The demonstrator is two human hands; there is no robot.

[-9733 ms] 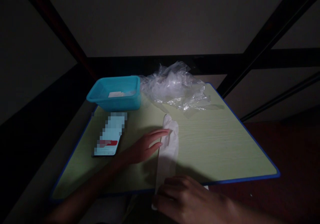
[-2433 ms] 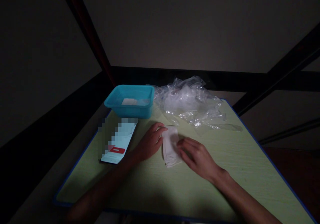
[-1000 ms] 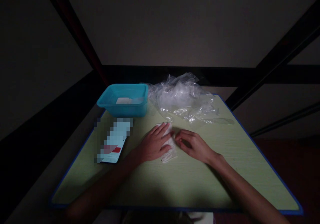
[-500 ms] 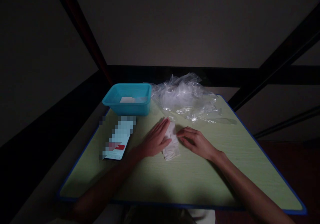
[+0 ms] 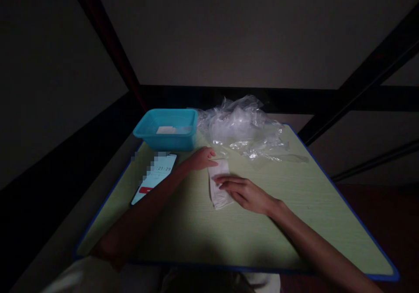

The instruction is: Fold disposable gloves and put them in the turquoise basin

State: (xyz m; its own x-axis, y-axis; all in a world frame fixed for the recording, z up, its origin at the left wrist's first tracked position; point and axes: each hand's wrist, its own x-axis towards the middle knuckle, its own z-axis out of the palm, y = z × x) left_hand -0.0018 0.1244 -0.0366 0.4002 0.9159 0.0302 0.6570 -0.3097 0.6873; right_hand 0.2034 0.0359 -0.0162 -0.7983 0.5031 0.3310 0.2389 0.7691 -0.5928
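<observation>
- Closest to me on the head camera, a pale sleeve [image 5: 85, 275] fills the bottom left corner, beside the blue-edged near side of the light green worktop [image 5: 294, 223].
- I see the right hand [image 5: 247, 195] coming in from the right, fingers loosely extended over the white cloth [image 5: 220, 196]; it is relaxed and unclenched, though I can't tell how firmly the fingertips press.
- The white cloth lies folded into a narrow strip on the worktop, between the hands, its length pointing away from me and its near end slightly wrinkled.
- The left hand [image 5: 202, 158] is at the cloth's far left corner, fingers curled and thumb reaching over that corner; I can't tell whether it pinches the fabric.
- Left of the cloth I have a phone [image 5: 156, 178] lying face up, screen lit, with a red button and some digits showing; part of it is pixelated and the left forearm crosses in front of its near right side.
- Beyond the phone stands a turquoise tub [image 5: 170, 143] with a white piece [image 5: 166, 130] inside.
- Just right of the tub, a crumpled clear plastic bag [image 5: 238, 129] spreads along the far edge.
- Behind everything I get a dim wall [image 5: 229, 35] with a dark band [image 5: 288, 99] along it.
</observation>
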